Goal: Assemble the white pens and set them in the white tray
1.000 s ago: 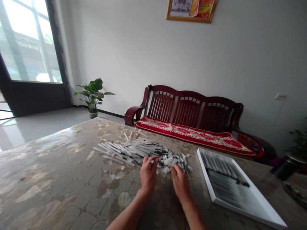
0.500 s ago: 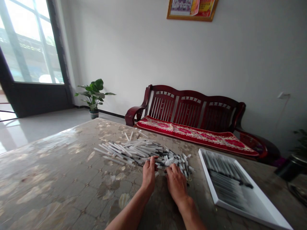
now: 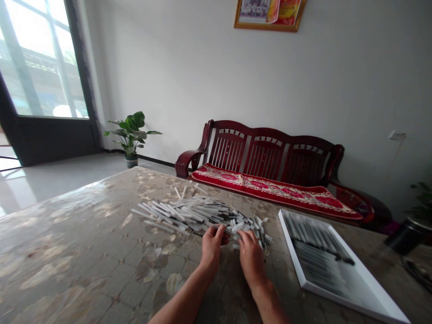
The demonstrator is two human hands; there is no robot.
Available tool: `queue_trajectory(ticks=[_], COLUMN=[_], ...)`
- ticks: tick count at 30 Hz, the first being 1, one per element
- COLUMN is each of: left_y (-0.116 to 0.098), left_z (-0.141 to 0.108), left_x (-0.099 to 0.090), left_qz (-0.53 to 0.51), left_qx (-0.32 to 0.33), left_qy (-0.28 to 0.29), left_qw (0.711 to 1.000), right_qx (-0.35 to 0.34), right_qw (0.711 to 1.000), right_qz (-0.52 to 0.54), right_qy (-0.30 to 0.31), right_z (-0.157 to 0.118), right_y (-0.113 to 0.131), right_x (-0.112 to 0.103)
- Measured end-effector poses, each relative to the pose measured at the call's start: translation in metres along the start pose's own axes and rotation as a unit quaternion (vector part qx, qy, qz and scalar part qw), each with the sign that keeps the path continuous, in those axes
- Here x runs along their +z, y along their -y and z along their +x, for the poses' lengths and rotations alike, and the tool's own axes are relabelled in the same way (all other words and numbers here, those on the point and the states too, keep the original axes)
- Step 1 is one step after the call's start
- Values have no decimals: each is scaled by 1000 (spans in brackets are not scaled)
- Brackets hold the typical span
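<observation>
My left hand (image 3: 211, 246) is closed in a pinch on a slim pen (image 3: 231, 232), which points right toward my other hand. My right hand (image 3: 251, 252) has its fingers pressed together at the pen's right end; whether a cap sits in them is hidden. Just beyond my left hand spreads a heap of whitish pen barrels (image 3: 182, 210) with some dark tips. Small clear pen caps (image 3: 258, 225) lie in a pile behind my right hand.
A white shallow box (image 3: 297, 265) with rows of pens (image 3: 313, 234) stands to the right on the patterned table (image 3: 101, 252). A dark container (image 3: 405, 236) is at the far right. Behind the table are a red-covered wooden bench (image 3: 270, 184) and a potted plant (image 3: 131, 135).
My right hand has lifted from the cap pile and turned a little, its fingers now drawn together. My left hand has shifted slightly right, and the pen now spans between both hands.
</observation>
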State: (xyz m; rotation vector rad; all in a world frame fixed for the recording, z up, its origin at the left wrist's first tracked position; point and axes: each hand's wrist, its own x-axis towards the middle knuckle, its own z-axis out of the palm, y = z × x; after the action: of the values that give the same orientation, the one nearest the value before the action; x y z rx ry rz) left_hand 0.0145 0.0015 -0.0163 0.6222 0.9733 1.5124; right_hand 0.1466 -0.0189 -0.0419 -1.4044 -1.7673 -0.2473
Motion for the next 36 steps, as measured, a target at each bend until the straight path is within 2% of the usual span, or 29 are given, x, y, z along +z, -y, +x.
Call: queue_trajectory(ticks=[7, 11, 16, 21, 25, 28, 30, 32, 36], left_y=[1, 0, -6, -8, -5, -3, -4, -5, -6], left_z=[-4, -6, -7, -7, -9, -12, -12, -12, -10], left_x=[0, -2, -4, -5, -3, -2, -3, -5, -8], left_qz=[14, 25, 43, 66, 104, 134, 154, 164, 171], left_qx=[-4, 10, 49, 50, 27, 18, 20, 32, 46], left_qy=[30, 54, 97, 126, 169, 194, 199, 181, 129], left_qw=[999, 998, 993, 989, 980, 972, 967, 969, 976], right_qx=[-15, -10, 63, 131, 137, 132, 144, 162, 189], right_qw=[999, 999, 991, 958, 948, 952, 955, 957, 962], right_qz=[32, 37, 81, 160, 137, 99, 85, 84, 69], right_qy=[-10, 7, 87, 197, 253, 256, 243, 225, 183], right_z=[-1, 0, 9, 23, 30, 36, 41, 47, 54], right_y=[1, 1, 5, 15, 25, 26, 19, 6, -33], right_x=[-1, -3, -14, -37, -57, -73, -85, -97, -125])
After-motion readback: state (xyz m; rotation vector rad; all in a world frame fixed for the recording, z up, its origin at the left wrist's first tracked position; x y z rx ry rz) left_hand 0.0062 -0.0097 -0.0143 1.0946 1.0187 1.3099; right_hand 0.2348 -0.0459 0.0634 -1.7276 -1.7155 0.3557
